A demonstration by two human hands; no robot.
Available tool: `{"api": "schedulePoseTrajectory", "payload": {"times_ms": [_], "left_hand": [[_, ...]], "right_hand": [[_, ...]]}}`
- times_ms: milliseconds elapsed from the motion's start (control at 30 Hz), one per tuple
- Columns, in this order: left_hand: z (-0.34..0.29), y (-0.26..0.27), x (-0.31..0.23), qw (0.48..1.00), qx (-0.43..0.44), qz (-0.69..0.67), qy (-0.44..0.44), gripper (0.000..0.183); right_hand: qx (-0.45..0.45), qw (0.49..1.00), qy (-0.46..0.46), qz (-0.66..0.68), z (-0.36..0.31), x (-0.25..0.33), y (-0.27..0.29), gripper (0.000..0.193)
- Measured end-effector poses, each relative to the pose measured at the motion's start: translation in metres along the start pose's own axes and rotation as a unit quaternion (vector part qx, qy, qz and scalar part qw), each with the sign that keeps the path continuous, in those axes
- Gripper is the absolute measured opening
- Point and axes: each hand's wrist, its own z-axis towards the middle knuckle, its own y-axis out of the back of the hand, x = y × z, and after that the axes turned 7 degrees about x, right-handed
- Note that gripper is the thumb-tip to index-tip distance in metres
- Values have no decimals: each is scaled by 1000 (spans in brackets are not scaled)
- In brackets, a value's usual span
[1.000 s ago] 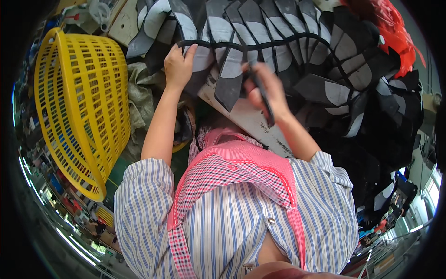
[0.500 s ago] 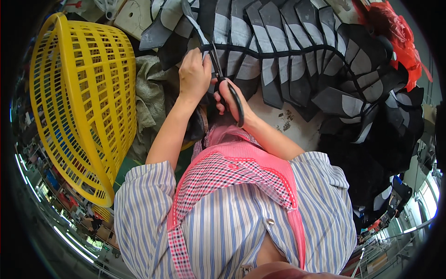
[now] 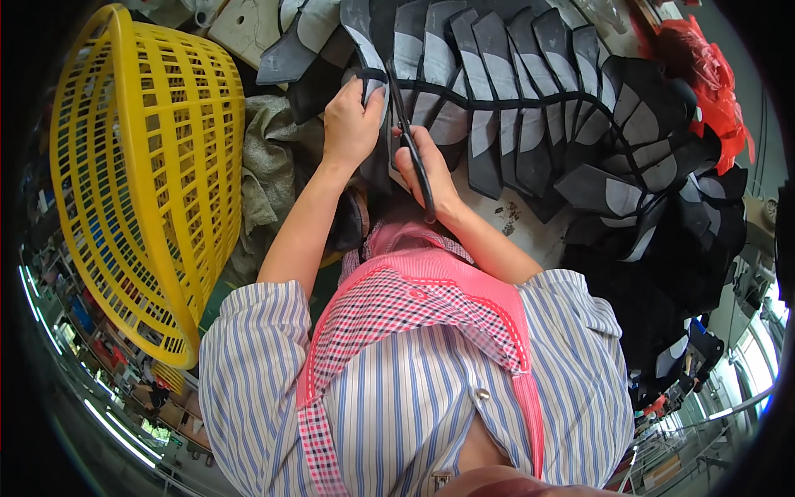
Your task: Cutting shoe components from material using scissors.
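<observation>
My left hand [image 3: 352,126] is closed on a black-and-grey fabric piece [image 3: 362,40], pinching it by the black strip at its lower part. In my right hand [image 3: 432,166] is a pair of black-handled scissors [image 3: 418,170], blades pointing up, just right of the pinched piece. The blades lie between that piece and its neighbour; whether they touch the strip cannot be made out. Rightward from there runs a long row of similar fabric pieces [image 3: 484,137], joined along a black binding strip [image 3: 530,103] and curving down at the far right.
A yellow plastic basket [image 3: 186,124] stands on the left, beside a crumpled grey-green sack [image 3: 272,178]. A red plastic bag [image 3: 704,74] lies at the upper right. Small dark scraps [image 3: 512,217] lie on the pale tabletop [image 3: 534,236]. Black fabric [image 3: 621,282] hangs at the right.
The scissors and my right hand have shifted slightly right, the blades now more upright. My left hand has edged right with the fabric piece. The joined row has shifted a little too.
</observation>
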Motion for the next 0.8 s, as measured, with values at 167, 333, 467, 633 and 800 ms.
{"api": "schedulePoseTrajectory", "payload": {"times_ms": [167,333,467,633,800], "left_hand": [[-2,9,-2,997,-16,35,-60,13],[-4,8,-15,973,-71,174,-133,18],[-7,1,-29,963,-81,207,-154,8],[-11,-5,-37,957,-67,230,-164,8],[-6,2,-41,954,-41,240,-176,24]], "right_hand": [[28,998,3,-53,-18,20,19,58],[-64,925,63,-370,-14,33,33,80],[-136,892,103,-419,-11,31,32,84],[-171,887,129,-409,-11,23,35,71],[-150,958,86,-229,-17,8,42,59]]}}
